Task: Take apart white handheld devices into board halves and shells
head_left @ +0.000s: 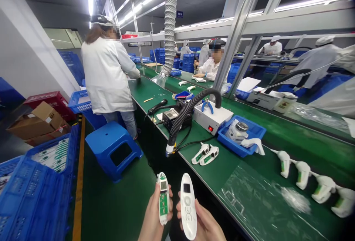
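Observation:
My left hand (153, 215) holds a white handheld device half (163, 197) with a small screen and a green circuit board showing. My right hand (206, 226) holds a white front cover (188, 206) with a dark window and round buttons, upright beside it. Both hands hover in front of the green workbench (222, 170). Two similar open units (205, 154) lie on the bench ahead, and a row of several white gun-shaped units (310, 181) lies at the right.
A black fume hose (183, 117), soldering station (173, 117), white box (212, 117) and blue tray (241, 133) stand on the bench. A blue stool (112, 148) and blue crates (33, 189) sit at left. A person in a white coat (107, 74) stands ahead; others work farther back.

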Motion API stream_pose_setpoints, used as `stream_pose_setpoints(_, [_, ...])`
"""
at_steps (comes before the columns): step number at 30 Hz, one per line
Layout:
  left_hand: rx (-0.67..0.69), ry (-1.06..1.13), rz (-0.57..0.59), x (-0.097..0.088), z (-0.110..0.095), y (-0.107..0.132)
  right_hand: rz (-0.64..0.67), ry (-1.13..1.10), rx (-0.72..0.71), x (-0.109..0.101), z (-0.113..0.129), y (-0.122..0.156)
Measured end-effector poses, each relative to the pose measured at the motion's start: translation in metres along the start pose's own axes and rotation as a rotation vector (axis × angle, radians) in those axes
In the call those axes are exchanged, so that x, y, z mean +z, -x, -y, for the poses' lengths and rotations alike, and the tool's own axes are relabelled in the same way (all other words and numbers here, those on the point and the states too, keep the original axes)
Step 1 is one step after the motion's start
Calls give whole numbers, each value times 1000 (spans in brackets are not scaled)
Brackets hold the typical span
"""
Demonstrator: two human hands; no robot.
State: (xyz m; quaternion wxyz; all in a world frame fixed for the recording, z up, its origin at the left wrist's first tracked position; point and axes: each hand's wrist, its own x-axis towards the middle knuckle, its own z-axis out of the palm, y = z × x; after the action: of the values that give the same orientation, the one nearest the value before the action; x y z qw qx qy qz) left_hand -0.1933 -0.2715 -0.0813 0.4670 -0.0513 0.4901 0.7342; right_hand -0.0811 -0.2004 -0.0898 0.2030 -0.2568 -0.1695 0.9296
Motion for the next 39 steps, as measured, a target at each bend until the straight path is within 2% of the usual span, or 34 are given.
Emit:
stream_pose_setpoints(14, [32, -52, 18, 16, -5, 18, -4, 8, -39, -3, 2, 13])
stream_pose_setpoints(19, [64, -102, -15, 19, -4, 21, 9, 134, -109, -3, 6, 17])
stream_pose_setpoints(22, [125, -221, 7, 23, 2, 21, -22, 272, -176, -7, 8, 20])
stream_pose_setpoints(26, [246, -383, 162, 35, 16, 21, -34, 398, -317, -13, 9, 22])
stream_pose_setpoints(32, [270, -322, 94, 56, 39, 24, -72, 448, -336, -21, 17, 30])
stream_pose_setpoints(39, [273, -416, 170, 71, 55, 26, -174, 456, -441, -38, 16, 40])
